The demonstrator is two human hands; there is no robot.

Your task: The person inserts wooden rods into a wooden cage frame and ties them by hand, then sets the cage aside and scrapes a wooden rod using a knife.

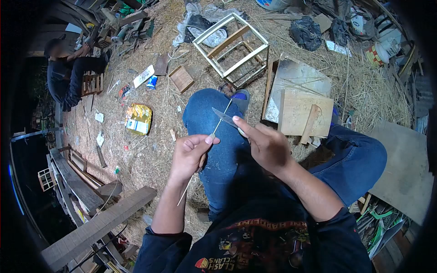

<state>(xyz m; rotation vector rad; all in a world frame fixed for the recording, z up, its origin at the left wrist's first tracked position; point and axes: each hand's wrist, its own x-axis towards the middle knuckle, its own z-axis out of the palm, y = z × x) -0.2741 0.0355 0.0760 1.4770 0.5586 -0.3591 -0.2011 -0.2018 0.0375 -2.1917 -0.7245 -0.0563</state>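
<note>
Between the thumb and fingers of my left hand (193, 154) is a thin pale stick (185, 193). Its upper end slants up and to the right above my knee, and its lower end passes beside my forearm. My right hand (267, 144) is closed around a knife (223, 115), the handle mostly hidden in the palm. The index finger stretches along the back of the blade. The blade lies across the upper part of the stick and appears to touch it. Both hands are over my jeans-covered leg (207, 113).
A wooden frame (232, 49) stands ahead on the straw-strewn floor. Boards (306, 111) lean to the right, with a small wooden tray (181, 78) and a gold packet (138, 119) left of my knee. A wooden beam (100, 227) juts in at lower left. Another person (68, 75) sits at far left.
</note>
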